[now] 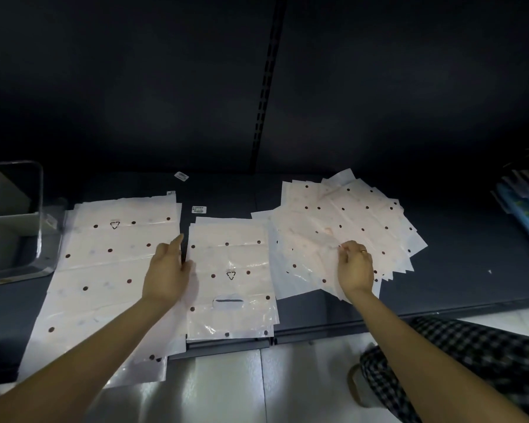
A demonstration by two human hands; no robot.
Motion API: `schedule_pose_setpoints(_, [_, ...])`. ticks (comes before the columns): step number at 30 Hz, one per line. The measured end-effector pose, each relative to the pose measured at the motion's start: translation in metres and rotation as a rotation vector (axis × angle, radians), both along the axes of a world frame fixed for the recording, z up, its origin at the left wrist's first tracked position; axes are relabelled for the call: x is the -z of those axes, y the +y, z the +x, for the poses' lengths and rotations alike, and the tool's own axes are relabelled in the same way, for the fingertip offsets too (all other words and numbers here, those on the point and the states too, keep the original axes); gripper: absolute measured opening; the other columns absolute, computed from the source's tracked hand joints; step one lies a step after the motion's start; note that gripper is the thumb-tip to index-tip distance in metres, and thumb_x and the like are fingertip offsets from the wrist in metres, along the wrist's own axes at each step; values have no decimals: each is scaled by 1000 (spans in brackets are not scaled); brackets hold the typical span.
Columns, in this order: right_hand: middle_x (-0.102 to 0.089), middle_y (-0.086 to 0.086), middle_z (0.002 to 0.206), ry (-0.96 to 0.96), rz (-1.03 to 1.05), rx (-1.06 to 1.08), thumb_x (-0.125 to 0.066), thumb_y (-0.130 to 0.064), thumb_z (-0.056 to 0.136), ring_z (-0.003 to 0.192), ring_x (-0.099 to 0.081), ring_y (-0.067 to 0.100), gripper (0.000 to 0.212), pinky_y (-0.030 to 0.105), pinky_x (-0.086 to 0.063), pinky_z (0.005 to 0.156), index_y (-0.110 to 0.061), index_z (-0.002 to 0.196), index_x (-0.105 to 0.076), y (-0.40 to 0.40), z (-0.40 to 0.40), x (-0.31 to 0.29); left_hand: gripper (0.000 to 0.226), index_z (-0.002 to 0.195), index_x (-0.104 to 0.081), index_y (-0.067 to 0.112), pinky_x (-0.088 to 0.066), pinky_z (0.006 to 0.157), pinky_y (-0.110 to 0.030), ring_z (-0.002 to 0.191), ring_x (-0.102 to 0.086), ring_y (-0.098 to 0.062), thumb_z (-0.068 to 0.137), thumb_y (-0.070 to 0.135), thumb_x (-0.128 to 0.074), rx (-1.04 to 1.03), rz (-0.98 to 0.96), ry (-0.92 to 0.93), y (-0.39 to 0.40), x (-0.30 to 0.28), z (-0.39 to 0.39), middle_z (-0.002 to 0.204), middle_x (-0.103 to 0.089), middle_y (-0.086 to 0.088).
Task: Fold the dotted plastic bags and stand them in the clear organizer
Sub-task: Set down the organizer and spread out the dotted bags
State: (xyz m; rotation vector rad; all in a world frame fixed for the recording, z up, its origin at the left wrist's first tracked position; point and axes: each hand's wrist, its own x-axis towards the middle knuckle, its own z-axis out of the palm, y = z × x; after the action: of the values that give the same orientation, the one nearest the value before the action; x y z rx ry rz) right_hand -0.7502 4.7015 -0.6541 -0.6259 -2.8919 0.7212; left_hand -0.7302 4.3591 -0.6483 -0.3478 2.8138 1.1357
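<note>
Now, left hand (165,276): fingers straight, resting between two bag stacks, frame centre.
Right hand (355,268): fingers pinching fanned dotted bags (348,221), right of centre.
Clear organizer (11,221): far left.

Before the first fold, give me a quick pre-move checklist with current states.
1. Right hand pinching a bag from the fanned pile: ok.
2. Only one sheet pinched: cannot tell.
3. Left hand free, resting between the left stack and the middle stack: ok.
4. Clear organizer within view at far left, compartments open: ok.
5. Any bag folded yet: not ok.
</note>
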Motion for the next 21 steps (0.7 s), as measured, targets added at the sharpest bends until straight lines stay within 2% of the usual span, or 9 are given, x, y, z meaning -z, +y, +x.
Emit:
schedule_pose_setpoints(4, [-54,9,91,120,-238,-13,-30,-17,102,85,-50,26,22,29,-37,67,-7,100,-49,-26,-4,-15,44,136,-46,15,-47,90,-39,96,-53,-25,93,10,-54,17,90,63,4,-12,-1,116,-51,-12])
schedule_pose_setpoints(7, [-51,-2,78,117,-406,-155,-27,-20,103,66,-47,12,18,19,-36,55,-14,93,-40,-52,-2,-27,36,131,-50,16,-46,95,-40,97,-55,-22,95,19,-53,36,320,-37,10,-23,-1,117,-56,-10])
schedule_pose_setpoints(8, [-49,-5,73,106,-435,-215,-27,-21,103,62,-45,8,18,12,-33,50,-14,92,-39,-62,0,-30,37,131,-49,17,-44,99,-39,103,-56,-24,95,25,-53,21,414,-88,11,-27,-1,119,-56,-8])
schedule_pose_setpoints(10, [-46,-9,68,74,-483,-336,-27,-24,103,59,-42,3,19,11,-34,49,-15,91,-39,-84,5,-35,47,134,-45,17,-42,104,-40,112,-54,-23,94,40,-50,-41,618,-198,12,-34,1,129,-53,-6])
schedule_pose_setpoints(12, [-51,-12,74,29,-515,-485,-27,-28,103,59,-43,2,19,15,-33,53,-20,90,-39,-103,11,-39,60,135,-41,16,-43,103,-43,115,-54,-24,90,55,-43,-142,850,-309,7,-41,0,131,-52,-5])
schedule_pose_setpoints(15, [-56,-21,116,-105,-473,-770,-27,-36,102,81,-53,-7,19,15,-39,71,-26,93,-41,-127,23,-40,75,128,-50,13,-48,94,-48,112,-59,-30,81,71,-38,-273,1092,-426,-18,-45,-7,122,-60,-11])
schedule_pose_setpoints(17, [-53,-16,132,-170,-366,-940,-29,-37,102,106,-51,-2,20,20,-40,88,-26,99,-45,-136,29,-36,65,127,-53,10,-51,89,-45,104,-63,-30,84,60,-51,-291,1042,-435,-35,-47,-8,117,-64,-15])
schedule_pose_setpoints(19, [-52,-13,134,-198,-313,-1025,-34,-39,100,114,-46,2,21,25,-39,93,-27,107,-49,-140,32,-27,45,129,-52,11,-52,71,-34,80,-63,-24,87,24,-65,-357,862,-339,-46,-43,-6,103,-66,-14])
schedule_pose_setpoints(21, [-49,-13,135,-174,-380,-947,-42,-42,97,119,-43,1,24,26,-37,101,-33,118,-50,-135,30,-20,47,128,-53,15,-44,58,-24,65,-54,-16,85,-2,-63,-423,677,-196,-57,-34,-4,85,-65,-9])
